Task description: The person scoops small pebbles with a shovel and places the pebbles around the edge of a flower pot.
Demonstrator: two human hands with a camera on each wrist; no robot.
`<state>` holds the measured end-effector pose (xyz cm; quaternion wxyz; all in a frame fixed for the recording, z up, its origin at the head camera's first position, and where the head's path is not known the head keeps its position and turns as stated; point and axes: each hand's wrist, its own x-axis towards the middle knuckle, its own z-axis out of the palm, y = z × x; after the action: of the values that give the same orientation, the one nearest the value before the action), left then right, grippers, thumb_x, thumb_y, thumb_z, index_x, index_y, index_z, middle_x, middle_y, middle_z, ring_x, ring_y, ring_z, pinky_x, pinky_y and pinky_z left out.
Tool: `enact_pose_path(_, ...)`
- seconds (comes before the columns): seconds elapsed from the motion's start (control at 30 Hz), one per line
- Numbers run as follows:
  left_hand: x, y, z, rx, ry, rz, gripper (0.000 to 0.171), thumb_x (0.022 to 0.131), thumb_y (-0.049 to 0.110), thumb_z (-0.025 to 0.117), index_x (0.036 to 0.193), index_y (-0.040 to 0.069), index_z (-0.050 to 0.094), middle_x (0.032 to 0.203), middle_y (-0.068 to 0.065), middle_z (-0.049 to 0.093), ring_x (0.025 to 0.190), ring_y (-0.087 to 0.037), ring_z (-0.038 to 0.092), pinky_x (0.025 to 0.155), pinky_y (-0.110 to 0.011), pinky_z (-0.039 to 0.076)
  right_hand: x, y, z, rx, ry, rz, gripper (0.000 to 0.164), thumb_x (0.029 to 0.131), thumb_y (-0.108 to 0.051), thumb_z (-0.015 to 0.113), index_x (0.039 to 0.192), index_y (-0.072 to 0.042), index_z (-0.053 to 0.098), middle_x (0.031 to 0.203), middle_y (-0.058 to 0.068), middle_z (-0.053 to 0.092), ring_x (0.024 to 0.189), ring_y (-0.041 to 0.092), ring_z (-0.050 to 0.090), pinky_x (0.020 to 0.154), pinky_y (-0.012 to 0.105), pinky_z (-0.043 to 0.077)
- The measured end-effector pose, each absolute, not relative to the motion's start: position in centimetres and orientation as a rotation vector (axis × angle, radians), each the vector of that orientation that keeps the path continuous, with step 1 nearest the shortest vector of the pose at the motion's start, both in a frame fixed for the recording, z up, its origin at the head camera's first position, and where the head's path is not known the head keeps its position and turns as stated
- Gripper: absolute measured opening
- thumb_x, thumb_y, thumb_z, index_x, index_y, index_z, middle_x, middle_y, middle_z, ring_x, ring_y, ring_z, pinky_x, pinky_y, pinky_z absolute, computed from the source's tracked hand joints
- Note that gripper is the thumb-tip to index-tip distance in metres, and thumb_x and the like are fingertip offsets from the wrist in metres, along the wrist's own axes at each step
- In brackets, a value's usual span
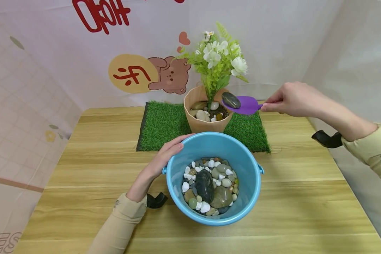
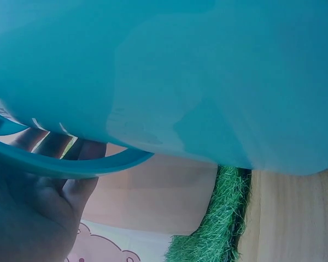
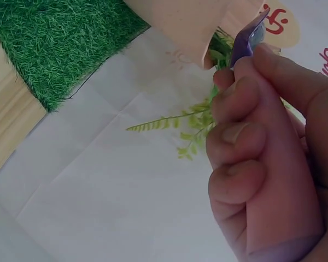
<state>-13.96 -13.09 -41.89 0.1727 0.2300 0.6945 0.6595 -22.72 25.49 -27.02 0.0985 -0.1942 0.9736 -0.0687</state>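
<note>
My right hand (image 1: 296, 100) grips the pink handle (image 3: 281, 191) of a small trowel with a purple blade (image 1: 248, 105). A dark oval stone (image 1: 231, 100) lies on the blade's tip, over the right rim of a beige flowerpot (image 1: 206, 125). White flowers with green leaves (image 1: 214, 60) stand in the pot, among pebbles and dark soil. My left hand (image 1: 160, 158) rests against the left side of a blue bucket (image 1: 212, 221), fingers stretched along its rim. In the left wrist view, the bucket's handle (image 2: 71, 166) crosses in front of that hand. Stones (image 1: 221, 197) of several sizes cover the bucket's bottom.
The pot stands on a green artificial grass mat (image 1: 165, 123), at the back of a wooden table (image 1: 98, 169). Behind it hangs a white printed cloth (image 1: 270, 42) with a bear. More cloth closes off both sides.
</note>
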Motion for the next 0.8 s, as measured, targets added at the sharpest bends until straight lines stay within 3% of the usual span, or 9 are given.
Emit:
enact_pose_path(0.17,-14.0,-13.0,-41.9,0.651,1.963,1.878,0.059,0.108,0.026,0.036,0.162,0.002,0.037,0.158,-0.030,0.049,0.139,-0.052,0.056,0.107,-0.057,0.058,-23.6,25.5,-27.1,-0.540,2.867,-0.159,0.040,0.101,-0.047,0.067,0.121,-0.015,0.081,0.068,-0.006,0.071,0.063,0.016,0.052,0.056,0.031,0.037)
enact_pose_path(0.4,-14.0,-13.1,-42.0,0.647,1.968,1.880,0.060,0.108,0.026,0.036,0.162,0.000,0.037,0.158,-0.030,0.049,0.139,-0.050,0.057,0.107,-0.055,0.059,-24.4,25.2,-26.9,-0.528,2.859,-0.126,0.044,0.102,-0.049,0.065,0.124,-0.015,0.079,0.091,0.005,0.083,0.071,0.016,0.062,0.059,0.033,0.044)
enact_pose_path(0.8,-14.0,-13.1,-42.0,0.643,1.964,1.878,0.060,0.108,0.026,0.037,0.162,0.001,0.037,0.159,-0.029,0.048,0.141,-0.051,0.055,0.109,-0.056,0.057,-25.1,24.6,-26.2,-0.472,2.852,-0.024,0.047,0.101,-0.050,0.064,0.127,-0.014,0.078,0.111,0.014,0.082,0.089,0.024,0.072,0.061,0.036,0.048)
